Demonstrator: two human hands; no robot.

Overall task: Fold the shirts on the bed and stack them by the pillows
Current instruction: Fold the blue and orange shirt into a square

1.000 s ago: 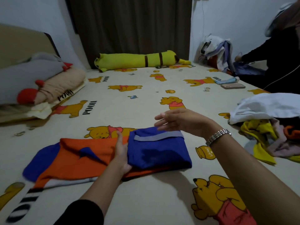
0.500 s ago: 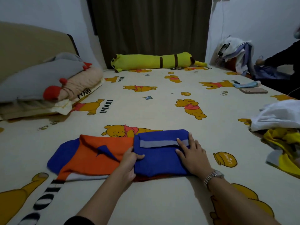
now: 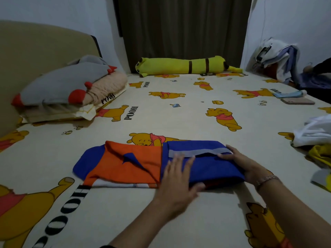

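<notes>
An orange and blue shirt (image 3: 125,163) lies partly folded on the bed (image 3: 161,115), its blue lower half with a grey band turned over onto the right side. My left hand (image 3: 177,179) lies flat, fingers spread, on the blue fold near its left edge. My right hand (image 3: 241,163), wearing a bracelet, rests on the fold's right end, fingers reaching toward the grey band. The pillows (image 3: 68,90) are stacked at the far left by the headboard. More unfolded clothes (image 3: 317,140), white and yellow, lie at the right edge.
A long yellow plush bolster (image 3: 182,66) lies along the far edge under the dark curtain. A phone (image 3: 297,101) and a light blue item (image 3: 288,94) sit at the far right. Clothes (image 3: 279,56) are heaped in the right corner beside a person's dark sleeve.
My left hand has slid from the fold's left edge onto the blue fabric and flattened. My right hand came down onto the fold and shifted to its right end.
</notes>
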